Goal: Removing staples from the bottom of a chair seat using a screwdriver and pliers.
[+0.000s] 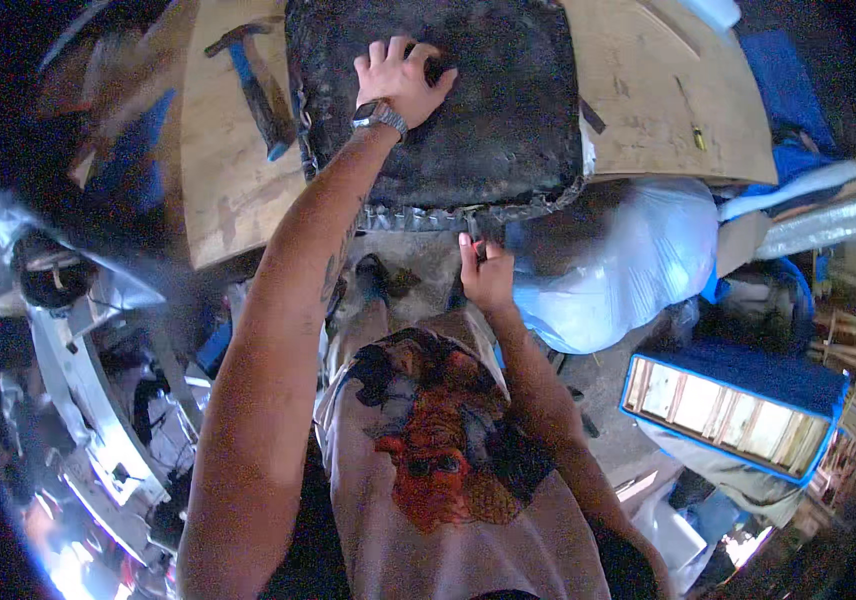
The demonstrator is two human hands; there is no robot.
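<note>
A black padded panel (508, 110), like a chair seat, lies on a wooden work surface (213, 205). Its near edge is ragged, with a row of small pale bits along it. My left hand (403, 82) rests on top of the panel with its fingers spread, and a watch (380, 118) sits on that wrist. At the panel's near edge, my right hand (489, 277) is closed round a small hand tool (477, 243) with a reddish part. The tool's tip meets the ragged edge; its exact kind is hidden by my fingers.
A hammer (256, 90) with blue on its handle lies left of the panel. To the right is a thin tool with a yellow handle (699, 138). Below the surface stand a translucent plastic bag (638, 270) and a blue-edged box (728, 415). White frame parts (98, 410) crowd the left.
</note>
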